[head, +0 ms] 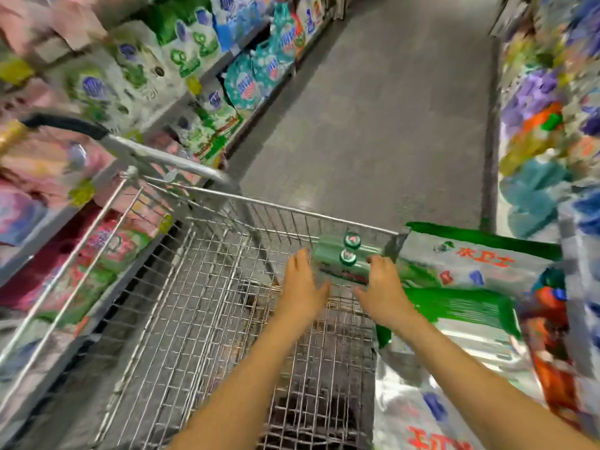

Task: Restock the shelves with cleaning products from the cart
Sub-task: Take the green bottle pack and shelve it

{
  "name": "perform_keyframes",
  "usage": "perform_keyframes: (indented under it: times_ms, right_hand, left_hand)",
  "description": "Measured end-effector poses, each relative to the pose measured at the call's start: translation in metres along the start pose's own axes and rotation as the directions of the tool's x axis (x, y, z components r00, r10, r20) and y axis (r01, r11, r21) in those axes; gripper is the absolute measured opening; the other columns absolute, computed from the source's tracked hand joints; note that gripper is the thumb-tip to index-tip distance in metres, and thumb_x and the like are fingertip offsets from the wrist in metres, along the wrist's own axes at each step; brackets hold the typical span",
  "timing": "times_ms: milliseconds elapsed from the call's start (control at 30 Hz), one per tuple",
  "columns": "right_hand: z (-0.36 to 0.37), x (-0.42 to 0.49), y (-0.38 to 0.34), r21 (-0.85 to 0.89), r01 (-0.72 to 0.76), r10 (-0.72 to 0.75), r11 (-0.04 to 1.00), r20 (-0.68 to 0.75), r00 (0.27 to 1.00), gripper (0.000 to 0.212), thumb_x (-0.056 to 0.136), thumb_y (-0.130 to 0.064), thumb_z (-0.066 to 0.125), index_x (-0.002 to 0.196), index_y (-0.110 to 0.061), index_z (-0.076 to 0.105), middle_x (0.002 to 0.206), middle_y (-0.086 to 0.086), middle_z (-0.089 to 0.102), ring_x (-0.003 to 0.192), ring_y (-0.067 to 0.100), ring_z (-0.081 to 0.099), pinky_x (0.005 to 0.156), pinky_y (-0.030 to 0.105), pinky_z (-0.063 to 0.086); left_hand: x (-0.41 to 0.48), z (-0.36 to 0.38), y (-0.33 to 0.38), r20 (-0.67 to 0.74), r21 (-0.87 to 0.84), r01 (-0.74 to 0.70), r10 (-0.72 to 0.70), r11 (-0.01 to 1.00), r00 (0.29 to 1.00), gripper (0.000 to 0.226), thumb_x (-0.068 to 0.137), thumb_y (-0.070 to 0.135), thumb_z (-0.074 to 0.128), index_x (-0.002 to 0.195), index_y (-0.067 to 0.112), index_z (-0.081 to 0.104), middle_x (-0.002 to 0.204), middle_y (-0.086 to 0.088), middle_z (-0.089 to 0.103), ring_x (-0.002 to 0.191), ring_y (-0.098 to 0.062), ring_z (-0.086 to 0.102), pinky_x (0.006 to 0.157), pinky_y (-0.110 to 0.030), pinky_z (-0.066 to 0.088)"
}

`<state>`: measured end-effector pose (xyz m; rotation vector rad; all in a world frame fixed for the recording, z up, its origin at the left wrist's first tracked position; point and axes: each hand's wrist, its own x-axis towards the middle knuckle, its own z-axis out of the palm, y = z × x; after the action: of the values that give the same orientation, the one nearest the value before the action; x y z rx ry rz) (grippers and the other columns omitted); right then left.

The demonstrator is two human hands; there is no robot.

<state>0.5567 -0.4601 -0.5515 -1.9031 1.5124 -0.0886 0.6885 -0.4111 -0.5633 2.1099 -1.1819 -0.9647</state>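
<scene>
A wire shopping cart (pixel 201 274) fills the middle of the head view, its basket mostly bare. In its far right corner lies a pale green twin pack of bottles (pixel 344 261) with two green caps. My left hand (pixel 300 284) is just left of the pack, fingers straight. My right hand (pixel 380 287) reaches the pack's right side, fingers slightly curled against it; whether it grips is unclear. A large white and green detergent bag (pixel 454 287) leans over the cart's right side. The frame is motion-blurred.
Shelves on the left (pixel 136 102) hold green, white, teal and pink detergent bags. Shelves on the right (pixel 545 118) hold purple, orange and blue packs. Grey aisle floor (pixel 373 125) runs ahead. The cart's handle (pixel 65 125) sticks out at the upper left.
</scene>
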Motion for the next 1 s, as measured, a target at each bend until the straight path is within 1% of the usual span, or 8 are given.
perform_keyframes:
  times_ms: [167,333,467,567,733,833,933,1000]
  right_hand:
    - [0.02,0.015,0.003,-0.179,-0.042,0.03,0.983,-0.067,0.997,0.059,0.085,0.002,0.063,0.135,-0.002,0.032,0.141,0.015,0.029,0.121,0.032,0.04,0.097,0.036,0.037]
    - [0.021,0.021,0.004,-0.487,-0.03,0.006,0.873,-0.051,0.999,0.057,0.082,0.001,0.062,0.131,-0.007,0.033,0.133,0.011,0.036,0.109,0.025,0.056,0.078,0.032,0.051]
    - [0.021,0.027,0.005,-0.52,-0.003,-0.02,0.854,-0.038,0.999,0.048,0.086,0.0,0.058,0.13,-0.009,0.039,0.13,0.008,0.042,0.102,0.028,0.063,0.07,0.036,0.05]
    - [0.018,0.025,0.006,-0.448,0.019,-0.045,0.894,-0.049,0.998,0.038,0.093,-0.004,0.051,0.129,-0.01,0.042,0.129,0.006,0.045,0.103,0.03,0.063,0.069,0.037,0.045]
    - [0.002,0.008,0.001,-0.171,0.097,-0.116,0.98,-0.103,0.988,0.034,0.095,-0.02,0.058,0.126,-0.011,0.05,0.126,0.003,0.052,0.1,0.027,0.061,0.083,0.036,0.05]
    - [-0.015,-0.008,-0.004,-0.039,0.212,-0.216,0.976,-0.168,0.962,0.033,0.091,-0.02,0.064,0.121,-0.011,0.057,0.117,0.001,0.057,0.099,0.019,0.059,0.088,0.03,0.048]
    - [-0.036,-0.026,-0.013,0.117,0.365,-0.328,0.924,-0.25,0.911,0.03,0.084,-0.02,0.072,0.112,-0.014,0.062,0.1,-0.008,0.057,0.082,-0.007,0.05,0.077,0.005,0.037]
    - [-0.05,-0.039,-0.016,0.281,0.392,-0.305,0.876,-0.305,0.902,0.028,0.08,-0.026,0.074,0.105,-0.025,0.059,0.094,-0.014,0.056,0.079,-0.01,0.052,0.07,0.006,0.039]
  left_hand:
    - [0.048,0.014,-0.013,0.044,0.109,-0.029,0.024,0.994,0.999,0.068,0.081,0.013,0.072,0.137,0.013,0.035,0.138,-0.004,0.04,0.123,-0.023,0.047,0.105,-0.036,0.038]
    - [0.059,0.025,-0.021,-0.022,0.009,-0.037,0.037,0.999,0.999,0.047,0.078,0.011,0.076,0.111,0.014,0.043,0.116,-0.003,0.056,0.102,-0.015,0.055,0.083,-0.023,0.043]
    - [0.055,0.023,-0.028,-0.027,-0.014,-0.045,0.044,0.999,0.999,0.036,0.085,0.011,0.068,0.107,0.022,0.042,0.115,0.0,0.062,0.093,-0.016,0.063,0.074,-0.029,0.054]
    - [0.054,0.015,-0.031,-0.057,0.01,-0.052,0.052,0.999,0.997,0.036,0.091,0.019,0.061,0.124,0.022,0.047,0.12,0.001,0.062,0.102,-0.019,0.062,0.088,-0.041,0.053]
    - [0.038,-0.001,-0.035,-0.039,-0.14,-0.155,0.151,0.978,0.988,0.04,0.092,0.018,0.059,0.13,0.02,0.047,0.131,0.0,0.051,0.117,-0.013,0.049,0.103,-0.032,0.041]
    - [0.017,-0.013,-0.028,-0.035,-0.344,-0.108,0.102,0.933,0.994,0.031,0.093,0.013,0.056,0.116,0.033,0.049,0.122,0.002,0.057,0.11,-0.022,0.058,0.089,-0.034,0.053]
    - [-0.007,-0.028,-0.013,-0.167,-0.492,-0.187,0.119,0.85,0.979,0.028,0.094,0.009,0.053,0.106,0.034,0.051,0.111,0.006,0.061,0.099,-0.01,0.062,0.075,-0.016,0.053]
    - [-0.024,-0.038,-0.003,-0.236,-0.534,-0.248,0.139,0.808,0.962,0.023,0.095,0.011,0.052,0.107,0.031,0.052,0.104,0.009,0.064,0.092,-0.001,0.063,0.072,-0.013,0.051]
